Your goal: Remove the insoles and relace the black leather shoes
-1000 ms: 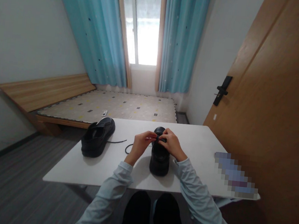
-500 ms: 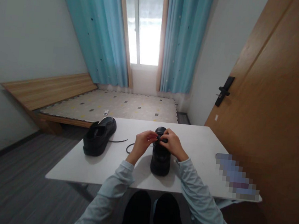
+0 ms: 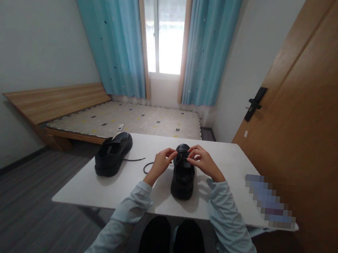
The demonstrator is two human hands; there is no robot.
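Note:
A black shoe [image 3: 182, 186] stands on the white table in front of me, its heel towards me and its toe pointing away. At the left side of its lacing, my left hand [image 3: 164, 160] has thumb and fingertips pinched on a thin black shoelace [image 3: 146, 167], which loops out on the table beyond the wrist. On the other side of the lacing, my right hand [image 3: 203, 161] is curled, with thumb and fingertips close together at the shoe's upper. Whatever is between those fingers is too small to make out.
Another black shoe [image 3: 112, 156] stands on the left of the table [image 3: 104, 196], with a dark lace [image 3: 135, 160] trailing from it to the right. A blurred bluish item [image 3: 270, 201] lies at the right edge. Behind are a bed [image 3: 145, 120] with a small white remote [image 3: 120, 127], and a wooden door [image 3: 317, 118].
My hands were close together over the shoe's lacing and have moved apart, the right one going a little to the right. More of the shoe's opening shows now.

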